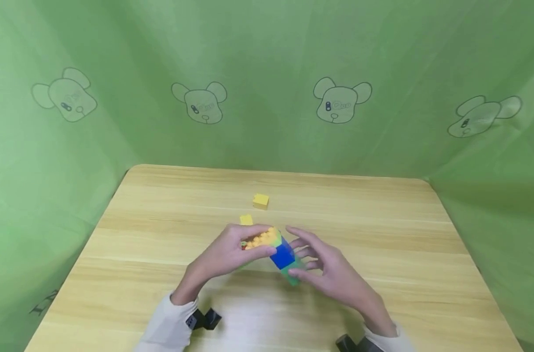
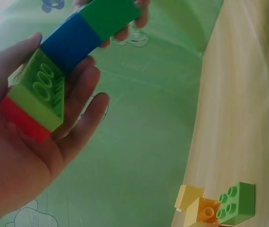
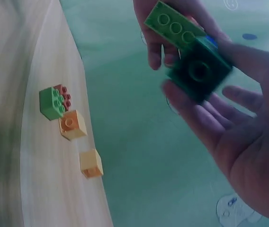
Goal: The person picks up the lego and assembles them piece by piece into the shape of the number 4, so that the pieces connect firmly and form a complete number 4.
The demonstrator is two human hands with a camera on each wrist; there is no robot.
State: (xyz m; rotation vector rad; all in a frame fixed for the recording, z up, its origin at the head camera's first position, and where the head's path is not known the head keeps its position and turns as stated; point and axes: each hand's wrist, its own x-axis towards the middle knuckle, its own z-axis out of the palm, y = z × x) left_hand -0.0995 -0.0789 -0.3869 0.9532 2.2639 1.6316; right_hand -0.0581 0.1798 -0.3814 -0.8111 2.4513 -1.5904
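Note:
My left hand grips a joined stack of toy building bricks between thumb and fingers. Yellow-orange studs show on top in the head view. From the left wrist, the stack has a red brick, a light green brick with its hollow underside visible, a blue brick and a dark green brick. My right hand is spread loosely around the dark green end, thumb and fingertips close to it. In the right wrist view that end is blurred, hollow side facing the camera.
On the wooden table, a yellow brick lies beyond my hands and another yellow brick just behind the left one. A green brick and a red brick sit beside them. Green curtain surrounds the table.

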